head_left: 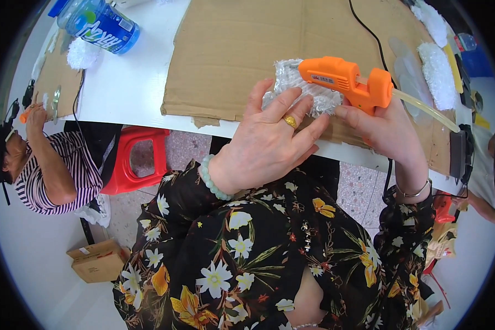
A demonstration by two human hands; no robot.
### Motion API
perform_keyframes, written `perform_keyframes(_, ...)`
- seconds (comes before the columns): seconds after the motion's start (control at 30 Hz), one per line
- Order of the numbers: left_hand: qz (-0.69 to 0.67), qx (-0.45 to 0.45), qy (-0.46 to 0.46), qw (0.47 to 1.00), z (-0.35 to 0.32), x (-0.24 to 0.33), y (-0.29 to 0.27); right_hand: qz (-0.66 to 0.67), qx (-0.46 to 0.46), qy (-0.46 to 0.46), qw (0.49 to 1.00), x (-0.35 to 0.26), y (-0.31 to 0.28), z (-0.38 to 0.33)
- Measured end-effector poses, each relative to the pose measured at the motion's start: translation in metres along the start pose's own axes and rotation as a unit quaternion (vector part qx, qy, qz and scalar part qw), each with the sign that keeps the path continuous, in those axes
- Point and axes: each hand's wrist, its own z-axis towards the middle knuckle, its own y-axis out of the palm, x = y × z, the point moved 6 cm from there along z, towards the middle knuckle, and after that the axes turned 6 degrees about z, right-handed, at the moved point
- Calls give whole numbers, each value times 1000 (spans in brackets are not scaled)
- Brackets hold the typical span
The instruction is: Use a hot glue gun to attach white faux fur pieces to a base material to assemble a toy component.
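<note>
My right hand (391,129) is wrapped around the handle of an orange hot glue gun (344,77), whose nozzle points left. A pale yellow glue stick (423,108) pokes out of its back end. Below the nozzle is a small piece of shiny white fringed material (308,88), close over the cardboard. My left hand (272,137) grips this piece from the near side, its fingers bent along the edge. The fingertips are partly hidden by the piece and the hand itself. Whether the nozzle touches the material, I cannot tell.
Brown cardboard (231,55) covers much of the white table (129,93). A blue-labelled plastic jar (102,27) stands far left beside a white fluffy piece (82,54). More fluffy pieces (437,74) lie far right. A black cable (368,30) crosses the cardboard. Another person (55,165) sits left.
</note>
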Motion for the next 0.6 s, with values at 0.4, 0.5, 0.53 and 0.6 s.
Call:
perform_keyframes(0.4,-7,12,-2,1000,-1,0,1,-29,-5,-14,999,-1,-3,-1)
perform_keyframes(0.5,-9,11,-5,1000,-1,-1,-1,-27,-7,28,999,-1,-5,-3)
perform_keyframes(0.53,-11,13,-6,1000,-1,-2,-2,-19,5,18,1000,-5,-6,-4)
perform_keyframes(0.6,-7,20,-8,1000,-3,-2,-1,-13,12,8,1000,-7,-7,-4)
